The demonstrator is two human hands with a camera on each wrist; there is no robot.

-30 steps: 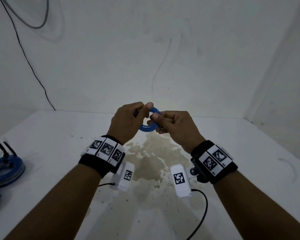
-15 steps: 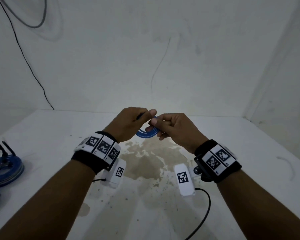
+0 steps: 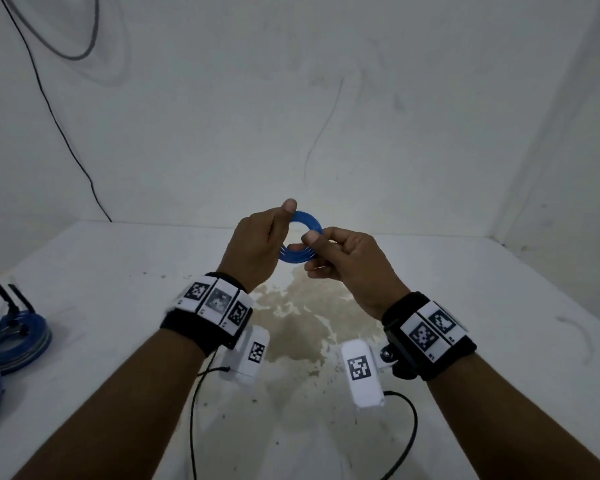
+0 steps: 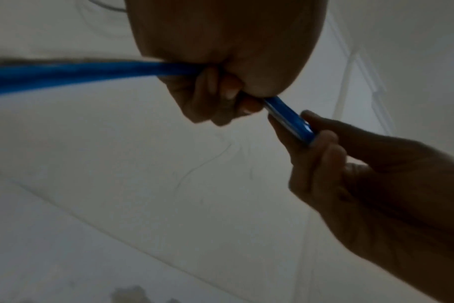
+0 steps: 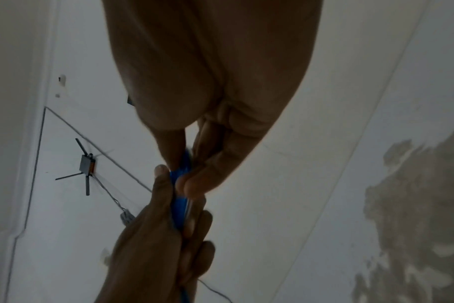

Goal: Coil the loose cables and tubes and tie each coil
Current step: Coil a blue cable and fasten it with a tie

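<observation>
A small coil of blue tube [image 3: 298, 255] is held up over the white table, its ring facing me. My left hand [image 3: 261, 241] grips the coil's left side, thumb on its top. My right hand [image 3: 340, 256] pinches the right side between thumb and forefinger. In the left wrist view the blue tube [image 4: 289, 117] runs between both hands, and a loose length [image 4: 78, 71] trails off to the left. The right wrist view shows the blue tube [image 5: 180, 207] squeezed between the fingers of both hands.
Tied blue coils [image 3: 18, 337] with black ties lie at the table's left edge. A brown stain [image 3: 298, 327] marks the white table [image 3: 499, 306] below my hands. A black cable [image 3: 49, 109] hangs down the back wall. Walls close off the back and right.
The coil was tipped nearly flat half a second ago; now both hands have raised and turned it so the ring faces me, with the left thumb on top.
</observation>
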